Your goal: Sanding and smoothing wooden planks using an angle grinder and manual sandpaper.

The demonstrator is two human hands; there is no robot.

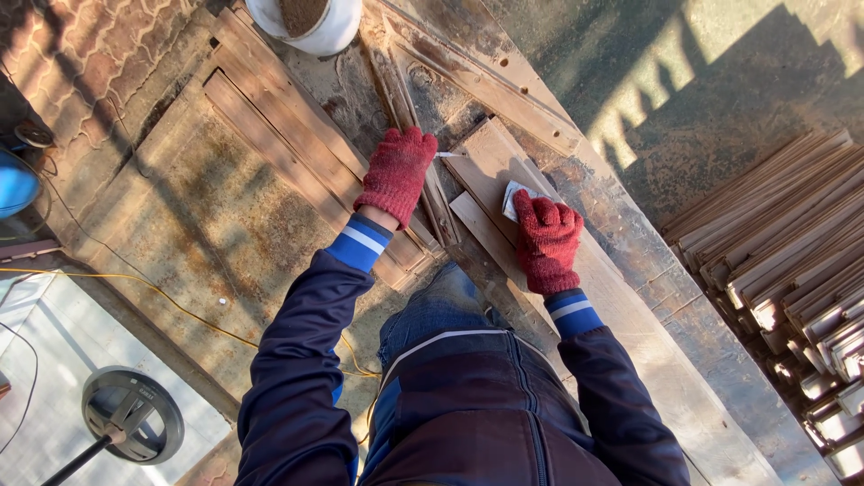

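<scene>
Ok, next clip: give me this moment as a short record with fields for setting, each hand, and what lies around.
setting: outdoors, seen from above, worn wooden panel on the ground
left hand: red knit glove, laid flat on a narrow slat
right hand: red knit glove, pressing a pale folded sheet onto a long board
right side: stack of wooden strips
top: white bucket
lower left: yellow cable, round dark disc on a stand
</scene>
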